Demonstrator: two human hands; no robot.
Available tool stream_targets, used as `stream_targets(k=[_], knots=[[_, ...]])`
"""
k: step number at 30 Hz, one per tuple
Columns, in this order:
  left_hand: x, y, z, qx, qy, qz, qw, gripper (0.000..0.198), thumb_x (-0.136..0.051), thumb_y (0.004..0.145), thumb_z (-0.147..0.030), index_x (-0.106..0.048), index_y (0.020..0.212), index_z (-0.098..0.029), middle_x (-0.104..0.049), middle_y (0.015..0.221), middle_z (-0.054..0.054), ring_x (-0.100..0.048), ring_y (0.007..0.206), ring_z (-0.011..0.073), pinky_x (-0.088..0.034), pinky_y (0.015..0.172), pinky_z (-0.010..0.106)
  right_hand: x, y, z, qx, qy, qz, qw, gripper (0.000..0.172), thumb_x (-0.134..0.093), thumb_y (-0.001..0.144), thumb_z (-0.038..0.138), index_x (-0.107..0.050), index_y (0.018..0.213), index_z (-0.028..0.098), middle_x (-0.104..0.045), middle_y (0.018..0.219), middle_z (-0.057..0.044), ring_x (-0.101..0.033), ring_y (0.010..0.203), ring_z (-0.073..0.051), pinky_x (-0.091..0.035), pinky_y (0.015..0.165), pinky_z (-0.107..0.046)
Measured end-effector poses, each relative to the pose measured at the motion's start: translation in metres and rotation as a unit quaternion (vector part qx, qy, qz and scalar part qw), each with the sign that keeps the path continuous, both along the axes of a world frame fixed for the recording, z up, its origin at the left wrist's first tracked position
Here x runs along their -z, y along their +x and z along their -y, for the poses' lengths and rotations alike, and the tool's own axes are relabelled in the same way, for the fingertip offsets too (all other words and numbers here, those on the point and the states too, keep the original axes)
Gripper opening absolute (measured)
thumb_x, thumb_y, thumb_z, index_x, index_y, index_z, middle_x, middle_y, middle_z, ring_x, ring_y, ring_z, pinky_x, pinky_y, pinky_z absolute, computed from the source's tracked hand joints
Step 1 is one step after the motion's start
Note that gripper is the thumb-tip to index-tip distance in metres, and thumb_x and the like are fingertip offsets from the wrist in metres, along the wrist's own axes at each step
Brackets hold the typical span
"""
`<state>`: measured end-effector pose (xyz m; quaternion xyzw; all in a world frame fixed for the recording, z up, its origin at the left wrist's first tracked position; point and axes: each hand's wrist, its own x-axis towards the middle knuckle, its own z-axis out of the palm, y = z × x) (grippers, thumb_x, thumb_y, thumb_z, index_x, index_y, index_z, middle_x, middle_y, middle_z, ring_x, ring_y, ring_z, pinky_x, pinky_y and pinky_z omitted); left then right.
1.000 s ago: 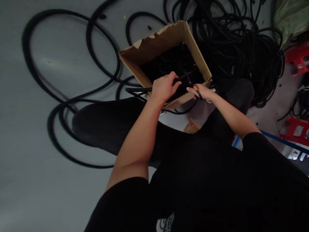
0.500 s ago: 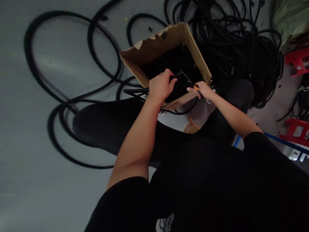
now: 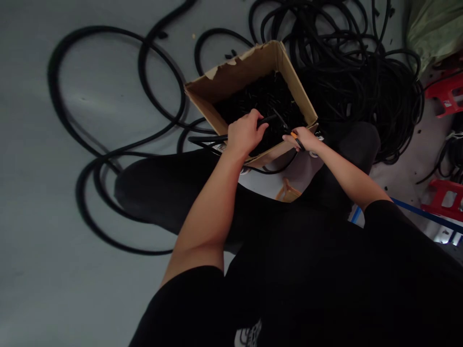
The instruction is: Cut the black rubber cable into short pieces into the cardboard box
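Observation:
My left hand (image 3: pixel 246 135) grips a black cable (image 3: pixel 206 139) that runs over the near wall of a torn cardboard box (image 3: pixel 246 72) and into it. My right hand (image 3: pixel 304 139) pinches a small black piece with an orange mark (image 3: pixel 295 137) above the box's right corner. The box is filled with short black cable pieces (image 3: pixel 262 96). Both hands are over its near edge, and they hide part of the contents.
A large tangled heap of black cable (image 3: pixel 350 77) lies beyond the box. Long loops of black cable (image 3: pixel 108 144) lie across the grey floor on the left. My dark-clad legs lie below the box. Red plastic stools (image 3: pixel 446 94) and a green sack (image 3: pixel 432 29) stand at the right.
The view has shifted slightly, putting the box a little further right and lower. The orange-marked piece now sits closer within my right fingers, and less of it shows.

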<state>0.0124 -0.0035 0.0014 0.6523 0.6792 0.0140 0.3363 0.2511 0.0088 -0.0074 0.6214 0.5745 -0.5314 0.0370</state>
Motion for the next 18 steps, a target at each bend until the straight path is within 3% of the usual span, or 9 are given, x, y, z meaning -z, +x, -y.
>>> stream_targets(k=[7, 12, 18], knots=[[0.006, -0.001, -0.001, -0.02, 0.018, 0.041, 0.999, 0.068, -0.068, 0.118, -0.047, -0.062, 0.182, -0.028, -0.087, 0.143, 0.017, -0.079, 0.145, 0.0431, -0.062, 0.122, 0.051, 0.004, 0.0, 0.003, -0.042, -0.027, -0.064, 0.997, 0.051, -0.1, 0.111, 0.047, -0.061, 0.086, 0.023, -0.072, 0.072, 0.0, -0.071, 0.072, -0.017, -0.058, 0.071, -0.025], [0.008, 0.004, 0.0, -0.006, -0.006, 0.041, 0.999, 0.063, -0.072, 0.119, -0.045, -0.066, 0.177, -0.023, -0.086, 0.143, 0.019, -0.081, 0.143, 0.0424, -0.061, 0.122, 0.049, 0.017, 0.002, 0.007, -0.044, -0.024, -0.1, 0.994, 0.049, -0.1, 0.112, 0.048, -0.064, 0.091, 0.022, -0.074, 0.078, 0.0, -0.071, 0.074, -0.016, -0.057, 0.07, -0.024], [0.021, 0.005, 0.001, -0.013, 0.017, 0.071, 0.997, 0.055, -0.076, 0.117, -0.039, -0.072, 0.169, -0.02, -0.087, 0.136, 0.018, -0.082, 0.14, 0.0415, -0.062, 0.122, 0.048, 0.022, 0.004, 0.008, -0.045, -0.024, -0.108, 0.993, 0.046, -0.099, 0.114, 0.048, -0.064, 0.098, 0.022, -0.075, 0.079, -0.001, -0.074, 0.076, -0.017, -0.057, 0.069, -0.024]])
